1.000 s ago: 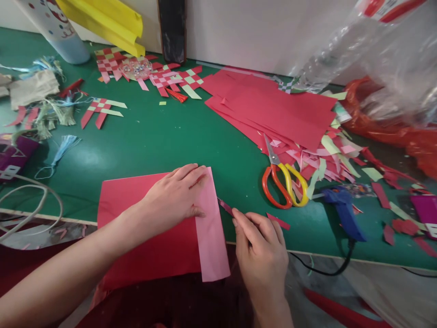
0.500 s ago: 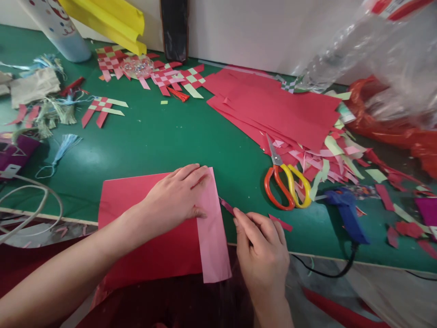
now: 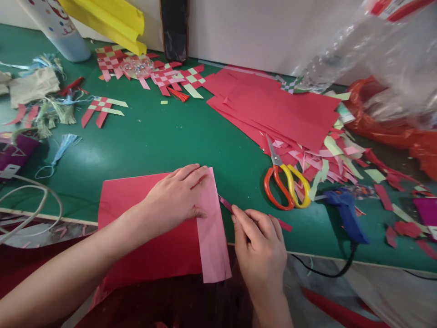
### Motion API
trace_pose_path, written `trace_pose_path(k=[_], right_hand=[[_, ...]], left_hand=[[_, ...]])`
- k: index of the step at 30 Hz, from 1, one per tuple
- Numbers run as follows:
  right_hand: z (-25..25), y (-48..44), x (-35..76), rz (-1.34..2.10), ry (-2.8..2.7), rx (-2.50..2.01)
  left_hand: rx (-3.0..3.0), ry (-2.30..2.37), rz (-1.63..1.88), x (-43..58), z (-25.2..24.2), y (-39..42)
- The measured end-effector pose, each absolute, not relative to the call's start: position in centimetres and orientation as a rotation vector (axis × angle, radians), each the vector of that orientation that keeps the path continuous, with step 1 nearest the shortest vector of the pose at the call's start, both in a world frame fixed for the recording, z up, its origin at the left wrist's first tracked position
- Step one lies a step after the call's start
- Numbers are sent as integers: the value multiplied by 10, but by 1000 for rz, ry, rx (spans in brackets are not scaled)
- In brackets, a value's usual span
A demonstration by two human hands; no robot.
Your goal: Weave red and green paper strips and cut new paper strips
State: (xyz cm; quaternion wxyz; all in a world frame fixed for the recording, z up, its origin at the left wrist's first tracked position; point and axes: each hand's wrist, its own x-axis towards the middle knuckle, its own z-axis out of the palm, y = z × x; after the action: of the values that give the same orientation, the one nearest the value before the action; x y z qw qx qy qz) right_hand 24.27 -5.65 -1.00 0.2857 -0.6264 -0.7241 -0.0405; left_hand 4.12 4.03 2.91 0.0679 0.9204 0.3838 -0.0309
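A large sheet of red paper lies at the table's front edge and hangs over it, with its right side folded over as a pale pink strip. My left hand lies flat across the sheet, fingertips pressing on the upper part of the strip. In my right hand a slim craft knife is pinched between thumb and fingers. Its thin tip meets the strip's right folded edge; whether it sits inside the fold I cannot tell.
Scissors and a blue glue gun lie to the right. Behind them are stacked red sheets and paper scraps. Woven paper pieces, a phone, a bottle and a blue tassel are farther off.
My right hand has shifted slightly left, bringing the knife a little closer against the fold. My left hand and the paper have stayed in place.
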Motion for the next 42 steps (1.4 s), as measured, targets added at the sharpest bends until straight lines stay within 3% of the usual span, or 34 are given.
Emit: trace_pose_path(k=[42], right_hand=[[-10, -39, 239, -112, -1933, -1690]], left_hand=[[2833, 1148, -5, 39, 22, 41]])
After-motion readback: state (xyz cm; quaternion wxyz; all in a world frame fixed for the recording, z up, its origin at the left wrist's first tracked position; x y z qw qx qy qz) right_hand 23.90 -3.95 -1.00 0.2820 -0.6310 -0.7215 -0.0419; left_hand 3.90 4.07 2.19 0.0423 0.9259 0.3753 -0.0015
